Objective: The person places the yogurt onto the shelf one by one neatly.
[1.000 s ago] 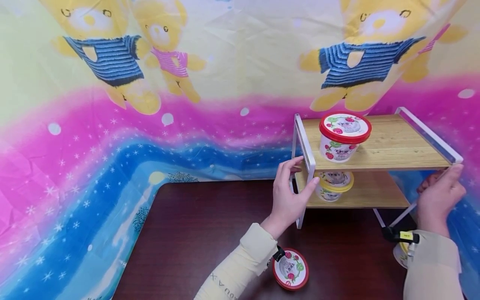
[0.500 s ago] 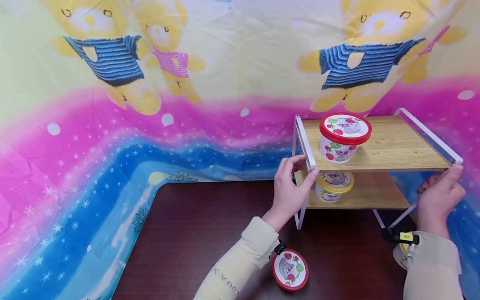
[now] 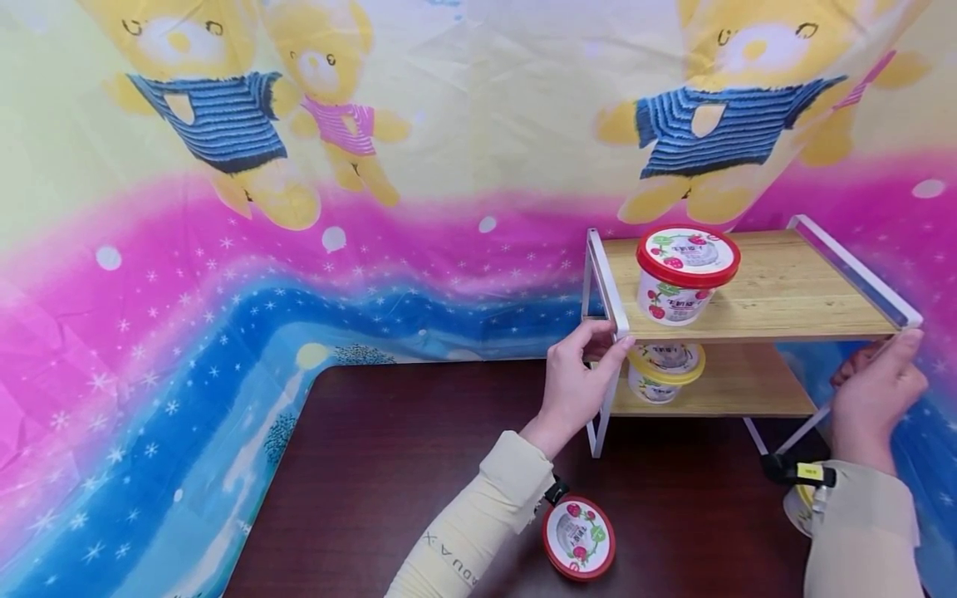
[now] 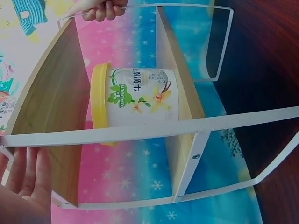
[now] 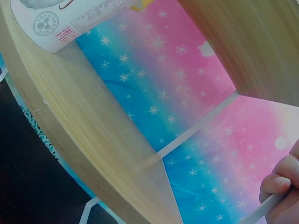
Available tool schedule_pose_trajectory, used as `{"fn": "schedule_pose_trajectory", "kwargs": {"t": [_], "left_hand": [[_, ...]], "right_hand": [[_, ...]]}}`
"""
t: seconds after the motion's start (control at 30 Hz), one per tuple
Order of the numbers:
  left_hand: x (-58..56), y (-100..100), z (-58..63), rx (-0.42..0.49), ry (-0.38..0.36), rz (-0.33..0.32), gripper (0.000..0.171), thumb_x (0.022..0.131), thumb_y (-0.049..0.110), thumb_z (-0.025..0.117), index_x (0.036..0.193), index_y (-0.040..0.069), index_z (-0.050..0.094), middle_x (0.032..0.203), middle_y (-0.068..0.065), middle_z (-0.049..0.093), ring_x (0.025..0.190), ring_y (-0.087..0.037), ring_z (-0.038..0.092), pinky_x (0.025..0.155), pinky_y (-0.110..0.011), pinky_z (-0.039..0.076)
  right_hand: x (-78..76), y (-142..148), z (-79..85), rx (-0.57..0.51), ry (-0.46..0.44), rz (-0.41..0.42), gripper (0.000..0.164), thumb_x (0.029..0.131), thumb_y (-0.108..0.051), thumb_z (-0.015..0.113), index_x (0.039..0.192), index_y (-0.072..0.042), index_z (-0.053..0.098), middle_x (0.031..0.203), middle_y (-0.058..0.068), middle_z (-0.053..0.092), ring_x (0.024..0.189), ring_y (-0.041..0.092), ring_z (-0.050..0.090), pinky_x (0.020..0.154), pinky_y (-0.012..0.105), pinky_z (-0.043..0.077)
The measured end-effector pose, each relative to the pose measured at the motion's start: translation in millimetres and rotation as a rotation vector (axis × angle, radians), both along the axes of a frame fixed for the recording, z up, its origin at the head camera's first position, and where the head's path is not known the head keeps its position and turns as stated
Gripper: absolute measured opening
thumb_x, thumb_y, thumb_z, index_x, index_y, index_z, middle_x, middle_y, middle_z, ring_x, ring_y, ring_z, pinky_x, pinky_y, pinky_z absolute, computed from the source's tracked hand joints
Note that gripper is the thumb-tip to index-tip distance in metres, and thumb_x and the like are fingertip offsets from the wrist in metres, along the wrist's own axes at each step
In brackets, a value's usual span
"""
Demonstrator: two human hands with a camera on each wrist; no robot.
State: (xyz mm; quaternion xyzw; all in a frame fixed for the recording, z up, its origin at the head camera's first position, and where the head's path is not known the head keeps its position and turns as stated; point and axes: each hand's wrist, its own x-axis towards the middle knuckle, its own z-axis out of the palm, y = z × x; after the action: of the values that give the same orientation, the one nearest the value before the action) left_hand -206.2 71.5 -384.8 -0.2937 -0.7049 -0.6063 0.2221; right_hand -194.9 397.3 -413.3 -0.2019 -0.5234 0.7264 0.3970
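A two-tier shelf (image 3: 807, 282) with wooden boards and a white metal frame stands on the dark table. At its left front post, my left hand (image 3: 579, 378) holds the frame between thumb and fingers. Gripping the right front post just under the top board is my right hand (image 3: 878, 386), its fingers curled round the bar. A white tub with a red lid (image 3: 684, 270) sits upright on the top board, toward the left. Below it, on the lower board, stands a tub with a yellow lid (image 4: 135, 98), its upper part overlapped by the top board in the head view.
Another red-lidded tub (image 3: 579, 540) rests on the dark table (image 3: 419, 465), close to my left wrist. A second yellow-lidded tub (image 3: 800, 508) is partly hidden behind my right forearm. Behind the table hangs a colourful cloth (image 3: 478, 166) printed with bears.
My left hand's fingers have shifted slightly downward and closed in around the post. The right hand, the shelf and the tubs look almost unmoved.
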Motion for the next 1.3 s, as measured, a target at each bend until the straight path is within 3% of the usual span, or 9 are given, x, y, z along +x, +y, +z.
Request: {"fn": "schedule_pose_trajectory", "kwargs": {"t": [0.17, 0.3, 0.4, 0.67, 0.9, 1.17, 1.3], "left_hand": [[11.9, -7, 16.8, 0.002, -0.028, -0.004, 0.018, 0.088, 0.012, 0.066, 0.103, 0.004, 0.063, 0.085, -0.007, 0.065, 0.074, -0.006, 0.061, 0.065, -0.020, 0.052], [13.2, -10, 20.3, -0.010, -0.026, -0.010, 0.016, 0.088, 0.012, 0.066, 0.101, 0.004, 0.063, 0.082, -0.007, 0.064, 0.072, -0.006, 0.059, 0.064, -0.020, 0.052], [10.4, -10, 18.6, -0.021, -0.020, -0.022, 0.015, 0.088, 0.012, 0.066, 0.100, 0.004, 0.062, 0.081, -0.007, 0.064, 0.070, -0.007, 0.059, 0.063, -0.020, 0.052], [-11.1, -3, -7.0, -0.037, 0.052, -0.020, 0.016, 0.090, 0.026, 0.063, 0.098, 0.013, 0.065, 0.086, 0.003, 0.065, 0.070, 0.001, 0.056, 0.061, -0.017, 0.050], [-12.5, -4, -7.6, -0.036, 0.076, -0.023, 0.016, 0.090, 0.026, 0.064, 0.097, 0.012, 0.067, 0.088, 0.005, 0.066, 0.070, 0.003, 0.055, 0.061, -0.017, 0.051], [-14.5, -2, -5.7, -0.064, 0.086, -0.031, 0.015, 0.089, 0.027, 0.064, 0.094, 0.012, 0.066, 0.086, 0.005, 0.066, 0.068, 0.003, 0.054, 0.060, -0.016, 0.050], [-14.7, -2, -4.3, -0.075, 0.077, -0.045, 0.016, 0.090, 0.028, 0.063, 0.094, 0.012, 0.065, 0.087, 0.005, 0.065, 0.070, 0.003, 0.054, 0.062, -0.016, 0.050]], "right_hand": [[0.1, -2, 1.7, -0.001, -0.009, 0.003, 0.058, 0.092, -0.050, 0.045, 0.061, -0.002, 0.038, 0.050, 0.006, 0.031, 0.040, 0.016, 0.026, 0.037, 0.024, 0.021], [1.1, -4, 3.9, -0.008, -0.011, 0.012, 0.059, 0.093, -0.049, 0.045, 0.061, -0.001, 0.037, 0.050, 0.006, 0.031, 0.040, 0.016, 0.026, 0.037, 0.025, 0.021], [1.9, -5, 5.2, -0.017, -0.006, 0.018, 0.058, 0.093, -0.049, 0.045, 0.061, -0.001, 0.037, 0.050, 0.006, 0.030, 0.040, 0.016, 0.026, 0.037, 0.025, 0.021], [1.7, -6, 8.8, -0.031, 0.022, 0.035, 0.058, 0.095, -0.046, 0.044, 0.060, 0.000, 0.036, 0.049, 0.007, 0.031, 0.038, 0.017, 0.026, 0.037, 0.025, 0.020], [0.7, -5, 7.3, -0.036, 0.011, 0.033, 0.058, 0.095, -0.046, 0.044, 0.060, 0.000, 0.037, 0.049, 0.007, 0.032, 0.039, 0.017, 0.027, 0.037, 0.025, 0.022], [-0.7, 0, 4.2, -0.074, 0.090, 0.026, 0.058, 0.097, -0.041, 0.044, 0.059, 0.002, 0.036, 0.048, 0.008, 0.033, 0.036, 0.016, 0.025, 0.035, 0.026, 0.018], [-1.6, 2, 2.3, -0.070, 0.085, 0.000, 0.058, 0.097, -0.041, 0.044, 0.059, 0.003, 0.039, 0.050, 0.009, 0.038, 0.037, 0.016, 0.029, 0.035, 0.023, 0.024]]}}
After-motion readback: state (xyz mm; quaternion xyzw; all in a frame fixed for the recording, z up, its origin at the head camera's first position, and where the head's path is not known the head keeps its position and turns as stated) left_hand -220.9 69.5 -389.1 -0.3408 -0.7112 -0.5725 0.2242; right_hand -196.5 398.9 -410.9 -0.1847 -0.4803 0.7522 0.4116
